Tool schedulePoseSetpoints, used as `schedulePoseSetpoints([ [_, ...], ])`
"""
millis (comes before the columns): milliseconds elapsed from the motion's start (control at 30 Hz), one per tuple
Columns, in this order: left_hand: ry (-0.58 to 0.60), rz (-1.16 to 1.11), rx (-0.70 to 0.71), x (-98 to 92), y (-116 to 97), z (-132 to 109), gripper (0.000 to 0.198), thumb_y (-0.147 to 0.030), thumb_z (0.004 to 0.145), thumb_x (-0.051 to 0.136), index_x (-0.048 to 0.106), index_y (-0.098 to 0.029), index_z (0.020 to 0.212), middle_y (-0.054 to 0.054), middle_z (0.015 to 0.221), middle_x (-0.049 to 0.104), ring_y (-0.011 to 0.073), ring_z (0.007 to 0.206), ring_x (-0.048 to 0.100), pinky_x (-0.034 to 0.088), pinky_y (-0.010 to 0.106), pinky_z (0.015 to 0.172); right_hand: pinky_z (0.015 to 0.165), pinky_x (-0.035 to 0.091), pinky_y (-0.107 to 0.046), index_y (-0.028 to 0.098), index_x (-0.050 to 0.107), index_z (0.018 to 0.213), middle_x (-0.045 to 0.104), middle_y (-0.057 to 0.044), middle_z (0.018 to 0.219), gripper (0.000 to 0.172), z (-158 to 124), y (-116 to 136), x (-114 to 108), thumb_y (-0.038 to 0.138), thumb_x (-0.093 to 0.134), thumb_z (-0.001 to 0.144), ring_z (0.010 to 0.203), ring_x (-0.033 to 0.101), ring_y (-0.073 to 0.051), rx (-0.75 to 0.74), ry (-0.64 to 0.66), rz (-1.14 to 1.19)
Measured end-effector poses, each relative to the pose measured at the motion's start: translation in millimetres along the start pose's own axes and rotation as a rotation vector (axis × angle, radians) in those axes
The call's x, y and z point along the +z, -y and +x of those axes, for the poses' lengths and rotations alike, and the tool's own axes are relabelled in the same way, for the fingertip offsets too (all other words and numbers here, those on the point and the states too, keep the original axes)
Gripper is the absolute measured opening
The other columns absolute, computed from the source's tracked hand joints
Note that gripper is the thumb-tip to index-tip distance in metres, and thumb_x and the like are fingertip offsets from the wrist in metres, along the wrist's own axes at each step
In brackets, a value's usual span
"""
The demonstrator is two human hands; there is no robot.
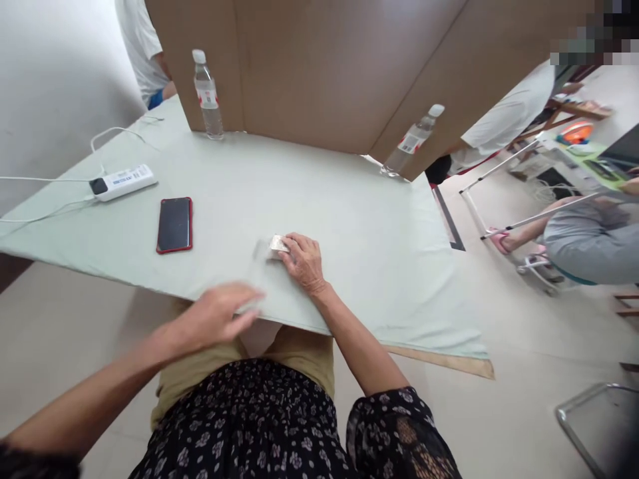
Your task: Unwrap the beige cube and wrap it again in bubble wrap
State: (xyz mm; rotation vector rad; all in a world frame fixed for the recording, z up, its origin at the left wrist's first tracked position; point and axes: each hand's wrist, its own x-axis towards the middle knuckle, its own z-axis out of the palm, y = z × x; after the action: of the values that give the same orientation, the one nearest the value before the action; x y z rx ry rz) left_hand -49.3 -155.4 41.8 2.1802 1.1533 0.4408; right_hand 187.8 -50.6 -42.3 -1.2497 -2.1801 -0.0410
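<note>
My right hand (303, 261) rests on the pale green tablecloth with its fingers curled over a small whitish block-like object (277, 244). Its kind is too small to make out, and part of it is hidden under the fingers. A faint blurred patch shows on the cloth just left of it. Near the front edge of the table, my left hand (222, 311) is smeared by motion. Its thumb and fingers are apart, with nothing seen between them. A dark phone in a red case (174, 225) lies flat to the left of the small object.
A white power strip (124, 183) with cables lies at the left. Tall cardboard panels (319, 73) stand along the back, with one water bottle (208, 96) upright and another water bottle (413, 141) at the right. Other people sit beyond; a white-framed stand (539, 209) is at right.
</note>
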Motion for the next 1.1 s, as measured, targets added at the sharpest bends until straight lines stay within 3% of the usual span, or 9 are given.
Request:
schedulePoseSetpoints([
  [67,-0.272,0.087,0.053,-8.1,11.5,53.6,0.044,-0.039,0.092,0.056,0.064,-0.020,0.131,0.013,0.136,0.062,0.0293,0.128,0.055,0.047,0.046,0.108,0.096,0.040,-0.039,0.022,0.064,0.125,0.067,-0.012,0.126,0.034,-0.7,0.1,0.0,0.042,0.050,0.101,0.116,0.058,-0.026,0.005,0.019,-0.010],
  [100,-0.340,0.094,0.070,-7.4,21.2,79.7,0.047,-0.039,0.089,0.061,0.063,-0.019,0.131,0.015,0.140,0.059,0.0313,0.132,0.052,0.045,0.049,0.110,0.096,0.039,-0.039,0.022,0.063,0.126,0.067,-0.012,0.126,0.034,-1.4,-0.2,0.2,0.040,0.050,0.101,0.117,0.058,-0.026,0.005,0.021,-0.016],
  [167,-0.283,0.040,0.129,0.2,43.5,119.9,0.046,-0.036,0.086,0.065,0.065,-0.017,0.128,0.015,0.135,0.063,0.0309,0.129,0.055,0.045,0.051,0.111,0.097,0.039,-0.039,0.021,0.063,0.126,0.066,-0.013,0.128,0.033,-3.0,-1.1,1.1,0.038,0.050,0.101,0.119,0.058,-0.026,0.002,0.008,-0.021],
  [233,-0.185,-0.070,0.202,10.9,63.6,137.9,0.040,-0.034,0.088,0.063,0.067,-0.017,0.125,0.014,0.125,0.068,0.0267,0.119,0.062,0.051,0.046,0.105,0.098,0.039,-0.039,0.021,0.064,0.123,0.067,-0.012,0.128,0.031,-4.6,-1.7,1.8,0.037,0.049,0.101,0.119,0.058,-0.025,-0.003,-0.018,-0.008],
  [433,-0.298,-0.209,0.243,29.9,85.6,121.4,0.036,-0.034,0.092,0.062,0.069,-0.019,0.124,0.016,0.134,0.063,0.0256,0.123,0.061,0.053,0.042,0.102,0.099,0.039,-0.040,0.026,0.067,0.117,0.068,-0.010,0.126,0.026,-5.7,0.4,-3.3,0.039,0.052,0.100,0.118,0.059,-0.025,-0.006,-0.010,0.002],
  [567,-0.382,-0.209,0.248,37.1,86.4,118.7,0.030,-0.032,0.093,0.063,0.072,-0.020,0.119,0.015,0.136,0.058,0.0249,0.124,0.061,0.052,0.043,0.105,0.101,0.040,-0.042,0.025,0.067,0.115,0.065,-0.011,0.131,0.026,-6.1,0.6,-8.5,0.041,0.052,0.100,0.121,0.057,-0.026,-0.022,-0.056,-0.025],
  [733,-0.399,-0.221,0.270,41.1,86.5,120.0,0.026,-0.028,0.093,0.063,0.073,-0.021,0.116,0.014,0.136,0.057,0.0239,0.124,0.060,0.052,0.042,0.104,0.102,0.041,-0.043,0.022,0.064,0.119,0.062,-0.013,0.135,0.032,-7.3,-1.7,-11.8,0.044,0.057,0.095,0.124,0.057,-0.028,-0.034,-0.105,0.002],
  [867,-0.419,-0.196,0.288,42.7,83.8,119.2,0.024,-0.025,0.093,0.063,0.073,-0.021,0.114,0.014,0.136,0.057,0.0230,0.122,0.061,0.052,0.043,0.105,0.104,0.040,-0.043,0.025,0.066,0.116,0.062,-0.010,0.136,0.024,-8.6,-4.8,-10.9,0.034,0.056,0.096,0.128,0.054,-0.027,-0.065,-0.072,-0.028],
  [1100,-0.485,-0.175,0.280,49.0,78.8,118.7,0.021,-0.021,0.092,0.062,0.073,-0.020,0.109,0.014,0.134,0.057,0.0232,0.123,0.060,0.052,0.042,0.105,0.103,0.039,-0.046,0.027,0.065,0.118,0.063,-0.010,0.134,0.024,-7.0,-6.4,-11.1,0.033,0.054,0.097,0.130,0.052,-0.029,-0.061,0.026,-0.036],
])
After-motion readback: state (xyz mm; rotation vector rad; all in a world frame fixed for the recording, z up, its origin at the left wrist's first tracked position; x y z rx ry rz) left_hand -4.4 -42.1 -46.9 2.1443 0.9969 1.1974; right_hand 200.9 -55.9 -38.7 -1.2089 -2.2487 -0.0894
